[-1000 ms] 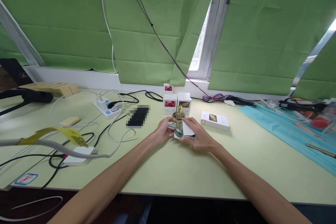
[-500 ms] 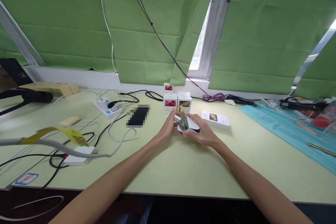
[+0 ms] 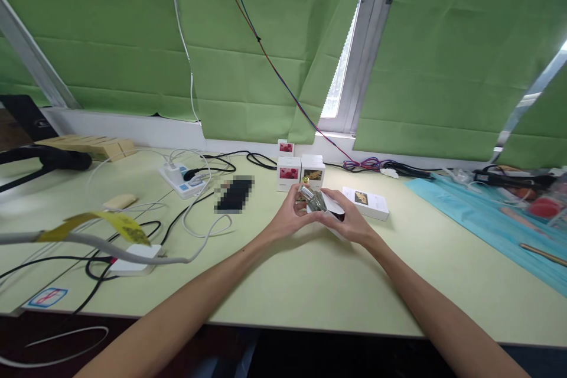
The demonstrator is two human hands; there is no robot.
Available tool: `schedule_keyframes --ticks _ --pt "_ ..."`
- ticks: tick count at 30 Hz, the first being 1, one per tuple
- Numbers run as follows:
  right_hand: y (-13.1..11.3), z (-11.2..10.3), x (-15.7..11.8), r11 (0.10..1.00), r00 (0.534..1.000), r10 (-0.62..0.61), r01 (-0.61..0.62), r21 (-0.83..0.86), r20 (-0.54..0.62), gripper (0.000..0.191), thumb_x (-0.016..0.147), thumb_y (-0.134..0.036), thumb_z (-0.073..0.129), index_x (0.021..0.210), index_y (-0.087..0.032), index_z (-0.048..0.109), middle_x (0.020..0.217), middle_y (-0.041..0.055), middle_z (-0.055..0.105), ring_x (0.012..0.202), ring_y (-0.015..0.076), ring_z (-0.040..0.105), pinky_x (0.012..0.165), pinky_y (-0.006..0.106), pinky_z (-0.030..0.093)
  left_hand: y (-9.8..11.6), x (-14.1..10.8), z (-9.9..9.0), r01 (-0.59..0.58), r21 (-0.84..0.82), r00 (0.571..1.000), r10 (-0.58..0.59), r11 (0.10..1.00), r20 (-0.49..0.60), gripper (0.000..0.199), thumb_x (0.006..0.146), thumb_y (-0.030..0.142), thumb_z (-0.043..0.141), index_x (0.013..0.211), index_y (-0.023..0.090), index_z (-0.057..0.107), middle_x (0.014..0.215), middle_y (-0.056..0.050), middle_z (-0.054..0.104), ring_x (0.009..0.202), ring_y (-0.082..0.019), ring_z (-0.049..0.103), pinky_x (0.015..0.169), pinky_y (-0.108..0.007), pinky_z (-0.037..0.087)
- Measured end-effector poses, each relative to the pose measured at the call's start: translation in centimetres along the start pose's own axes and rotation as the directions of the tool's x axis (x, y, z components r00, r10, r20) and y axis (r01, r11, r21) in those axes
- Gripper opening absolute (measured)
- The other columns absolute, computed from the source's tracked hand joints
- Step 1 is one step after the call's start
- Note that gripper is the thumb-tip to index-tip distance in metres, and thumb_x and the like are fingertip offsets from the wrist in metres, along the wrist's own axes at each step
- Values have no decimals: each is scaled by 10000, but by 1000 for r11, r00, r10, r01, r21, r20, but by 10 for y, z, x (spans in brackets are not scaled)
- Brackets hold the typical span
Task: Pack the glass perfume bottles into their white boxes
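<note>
The left hand (image 3: 290, 212) has its fingers curled round a clear glass bottle (image 3: 316, 201) with a silver cap — it lies tilted between the two sets of fingers, cap toward the left ones. The right hand (image 3: 352, 221) has its fingers closed on a white carton (image 3: 333, 205), its dark opening facing the bottle; how much of the bottle is inside cannot be told. The thumbs meet, or nearly so, on the near side.

Just beyond the fingers, a gold cap (image 3: 306, 179) shows, with what is under it mostly hidden by the left hand. Farther beyond stand a box with a red picture (image 3: 289, 178) and, beside it, a box with a yellow picture (image 3: 315, 172); a smaller box (image 3: 286, 146) is behind them. Right of the right fingers — near, but apart — a white box (image 3: 375, 207) lies flat on the desk (image 3: 310, 295). Well left of the left fingers are a pixelated dark object (image 3: 234, 196) and a power strip (image 3: 179, 182); well right, a blue sheet (image 3: 465, 212).
</note>
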State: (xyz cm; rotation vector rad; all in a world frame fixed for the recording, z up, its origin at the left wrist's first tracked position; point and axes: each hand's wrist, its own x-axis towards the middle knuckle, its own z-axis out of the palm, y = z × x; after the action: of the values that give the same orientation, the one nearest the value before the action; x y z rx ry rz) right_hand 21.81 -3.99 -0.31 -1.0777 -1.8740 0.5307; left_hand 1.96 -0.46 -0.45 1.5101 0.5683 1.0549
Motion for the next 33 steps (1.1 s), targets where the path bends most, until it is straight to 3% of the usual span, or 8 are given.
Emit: schedule_keyframes --ticks 7,14,20,33 --pt "-1 0 0 999 1000 5 -4 51 -22 640 848 -553 676 1358 -202 517 1325 142 594 1200 333 590 1009 493 492 -1 1 3 -35 -6 999 35 999 -38 654 679 357 882 1219 256 525 1286 -100 577 1037 -214 663 884 -329 533" --pt "0 2 -1 986 996 76 -69 149 -43 699 804 -563 721 1367 -201 522 1335 135 617 1201 333 605 964 462 531 5 1 8 -101 -28 991 98 995 -96 632 663 323 887 1169 266 512 1164 -57 580 963 -195 681 794 -290 556" --pt "1 3 -2 968 993 110 -97 232 -43 729 777 -531 767 1381 -207 522 1372 128 604 1242 324 591 1036 472 501 14 0 12 -110 -30 982 104 993 -156 638 617 292 905 1132 241 531 1102 -50 622 915 -173 674 793 -268 533" --pt "-1 5 0 932 990 141 -132 338 -1 806 685 -498 837 1386 -236 540 1403 97 600 1298 332 555 1074 487 476 21 -1 10 -169 18 975 170 985 -142 701 574 224 920 1153 243 526 1077 -49 658 879 -151 642 794 -255 495"
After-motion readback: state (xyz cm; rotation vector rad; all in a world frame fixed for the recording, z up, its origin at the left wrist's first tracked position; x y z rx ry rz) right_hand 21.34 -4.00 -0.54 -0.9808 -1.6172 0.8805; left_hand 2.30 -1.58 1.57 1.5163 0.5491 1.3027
